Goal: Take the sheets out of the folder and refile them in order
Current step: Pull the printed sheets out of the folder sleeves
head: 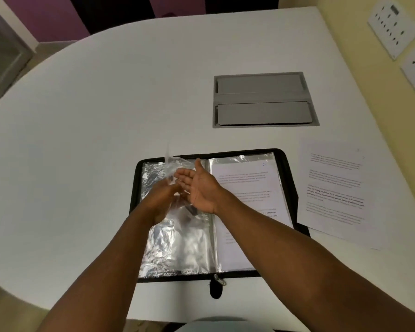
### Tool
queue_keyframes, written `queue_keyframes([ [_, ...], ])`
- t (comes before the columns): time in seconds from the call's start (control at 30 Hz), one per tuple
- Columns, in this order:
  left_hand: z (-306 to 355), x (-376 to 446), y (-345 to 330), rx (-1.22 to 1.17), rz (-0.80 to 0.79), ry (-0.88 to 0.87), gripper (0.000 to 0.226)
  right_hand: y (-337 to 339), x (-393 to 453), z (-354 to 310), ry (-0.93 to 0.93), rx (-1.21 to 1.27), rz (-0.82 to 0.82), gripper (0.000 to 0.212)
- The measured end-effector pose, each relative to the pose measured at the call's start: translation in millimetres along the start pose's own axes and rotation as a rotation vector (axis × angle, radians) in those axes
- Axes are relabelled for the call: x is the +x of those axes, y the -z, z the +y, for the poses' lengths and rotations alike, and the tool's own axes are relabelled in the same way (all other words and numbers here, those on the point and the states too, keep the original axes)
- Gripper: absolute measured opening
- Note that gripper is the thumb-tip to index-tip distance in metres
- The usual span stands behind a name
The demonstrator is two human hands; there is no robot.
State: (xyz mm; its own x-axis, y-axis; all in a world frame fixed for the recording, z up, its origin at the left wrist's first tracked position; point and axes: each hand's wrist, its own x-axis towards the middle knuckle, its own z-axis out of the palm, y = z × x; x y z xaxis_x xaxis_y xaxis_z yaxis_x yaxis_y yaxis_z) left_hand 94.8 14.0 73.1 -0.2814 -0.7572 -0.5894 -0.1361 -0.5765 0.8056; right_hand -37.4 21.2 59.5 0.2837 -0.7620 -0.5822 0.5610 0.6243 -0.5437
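Folder (286,178) lies open flat under both my hands, its left side all clear sleeves. My left hand (162,200) is blurred, lifting one plastic sleeve (171,167); whether it pinches it I cannot tell. My right hand (198,185), palm up with fingers straight, is close beside it. Right of my hands, a filed sheet (247,188) sits in its sleeve, so emptying seems unfinished. Further right, a loose sheet (334,190) is already out on the table (82,116).
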Motion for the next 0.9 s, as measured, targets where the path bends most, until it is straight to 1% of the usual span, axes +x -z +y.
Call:
queue_keyframes([
  [0.07, -5.0, 2.0, 13.5, 0.065, 0.127, 0.035, 0.021, -4.9, 3.2, 8.3, 0.014, 0.012, 0.01, 0.069],
  [0.1, -7.1, 3.7, 19.7, 0.116, 0.187, 0.054, 0.02, -4.9, 4.0, 11.3, 0.053, -0.05, 0.047, 0.062],
  [0.13, -8.5, 6.4, 26.4, 0.174, 0.246, 0.068, 0.018, -2.9, 2.7, 12.6, 0.11, -0.203, 0.11, 0.052],
  [0.17, -10.3, 10.4, 33.1, 0.234, 0.287, 0.08, 0.017, 3.9, 0.9, 13.5, 0.18, -0.447, 0.221, 0.042],
  [0.2, -13.1, 16.4, 39.9, 0.282, 0.315, 0.094, 0.014, 14.9, -1.1, 14.6, 0.269, -0.733, 0.357, 0.034],
  [0.23, -16.6, 23.0, 47.8, 0.341, 0.344, 0.111, 0.012, 29.5, -3.0, 16.3, 0.355, -0.963, 0.464, 0.028],
  [0.27, -19.7, 29.8, 55.0, 0.421, 0.379, 0.128, 0.012, 45.1, -6.3, 18.2, 0.414, -1.089, 0.52, 0.024],
  [0.33, -26.5, 41.3, 70.3, 0.622, 0.448, 0.132, 0.018, 78.1, -13.9, 21.2, 0.467, -1.185, 0.589, 0.029],
  [0.4, -32.7, 46.8, 78.7, 0.83, 0.503, 0.135, 0.019, 108.7, -21.7, 20.7, 0.455, -1.274, 0.669, 0.037],
  [0.43, -34.8, 46.3, 78.3, 0.895, 0.54, 0.14, 0.021, 122.3, -25.5, 20.0, 0.437, -1.342, 0.7, 0.041],
  [0.5, -37.8, 42.6, 69.4, 0.937, 0.65, 0.155, 0.033, 145.1, -32.1, 16.9, 0.377, -1.47, 0.722, 0.052],
  [0.57, -41.6, 42.9, 56.5, 1.017, 0.78, 0.085, 0.048, 161.5, -37.2, 13.7, 0.313, -1.582, 0.718, 0.06],
  [0.6, -44.0, 45.1, 49.0, 1.088, 0.799, 0.009, 0.053, 167.7, -38.7, 12.0, 0.292, -1.623, 0.723, 0.062],
  [0.67, -46.8, 53.6, 32.5, 1.203, 0.74, -0.167, 0.06, 175.0, -40.6, 8.0, 0.304, -1.655, 0.757, 0.063],
  [0.73, -44.3, 65.6, 9.8, 1.243, 0.621, -0.323, 0.056, 179.2, -40.6, 1.5, 0.342, -1.629, 0.807, 0.062],
  [0.8, -38.3, 77.0, -20.1, 1.256, 0.458, -0.423, 0.046, 184.2, -39.4, -7.9, 0.34, -1.569, 0.856, 0.061],
  [0.87, -32.1, 87.1, -50.2, 1.272, 0.265, -0.511, 0.046, 191.2, -37.0, -18.5, 0.312, -1.503, 0.893, 0.062],
  [0.9, -29.5, 92.0, -63.7, 1.281, 0.176, -0.527, 0.047, 194.5, -36.0, -23.4, 0.301, -1.474, 0.907, 0.064],
])
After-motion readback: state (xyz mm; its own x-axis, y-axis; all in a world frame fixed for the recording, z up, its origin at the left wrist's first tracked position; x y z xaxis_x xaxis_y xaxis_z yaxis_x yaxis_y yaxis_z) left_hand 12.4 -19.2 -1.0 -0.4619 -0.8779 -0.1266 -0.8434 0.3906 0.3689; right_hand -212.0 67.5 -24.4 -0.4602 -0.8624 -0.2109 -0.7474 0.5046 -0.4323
